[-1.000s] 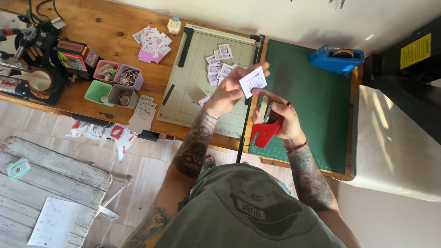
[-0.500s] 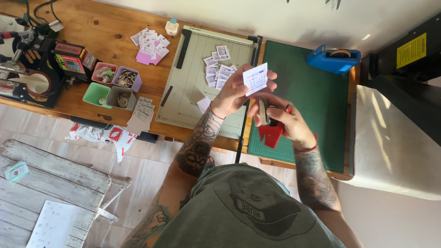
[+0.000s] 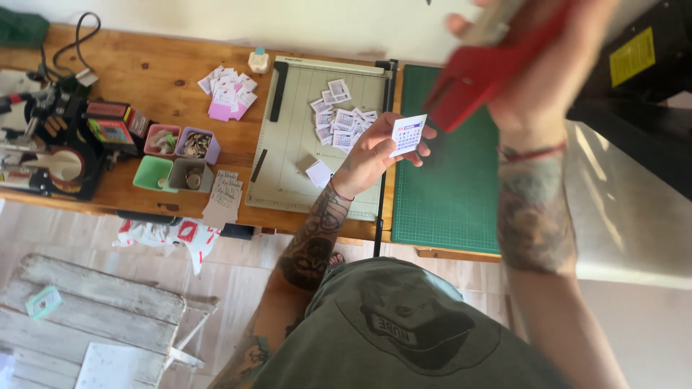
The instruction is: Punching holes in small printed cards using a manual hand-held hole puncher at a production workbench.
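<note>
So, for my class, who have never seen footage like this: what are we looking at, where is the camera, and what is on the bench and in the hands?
There is no machine: a person works bare-handed, filmed from a camera on their head looking down. The left hand pinches a small printed card above a grey paper trimmer that carries a pile of similar cards. The right hand, raised near the lens and blurred, grips a red hand tool. A green cutting mat lies beside the trimmer on the wooden bench.
</note>
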